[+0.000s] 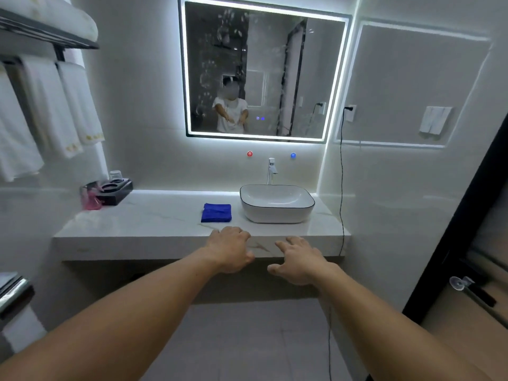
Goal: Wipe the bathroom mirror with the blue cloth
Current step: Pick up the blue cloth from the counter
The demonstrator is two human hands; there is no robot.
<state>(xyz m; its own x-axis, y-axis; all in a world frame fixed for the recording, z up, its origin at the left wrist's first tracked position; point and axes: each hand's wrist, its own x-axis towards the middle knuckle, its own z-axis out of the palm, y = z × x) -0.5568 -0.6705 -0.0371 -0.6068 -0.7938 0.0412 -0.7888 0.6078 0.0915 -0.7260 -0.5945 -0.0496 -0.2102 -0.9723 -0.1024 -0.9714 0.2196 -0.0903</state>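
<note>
from the head view, the main risk i see is in the reach. the blue cloth (216, 213) lies folded flat on the desk (137, 224), just beyond my left hand (229, 250) and a little to its left. the basin (276, 203) stands close beside the cloth, ahead of my right hand (298, 261). a careless grab could catch only the top fold, so the cloth would open and trail, or i could knock a knuckle on the basin rim. the mirror (275, 50) hangs well above and beyond both hands, past the faucet (271, 170), so i judge that leaning in to wipe it could bring my arm against that faucet. a dark cable (341, 188) hangs down the wall off to the right of my right hand, and a wide sweep could snag it. the glass already looks spotted, and a dry cloth might only smear the marks.

neither hand holds anything. my left hand has its fingers loosely curled downward at the front edge of the desk. my right hand has its fingers spread and relaxed, just short of that edge. i cannot tell whether either hand touches the stone.
</note>
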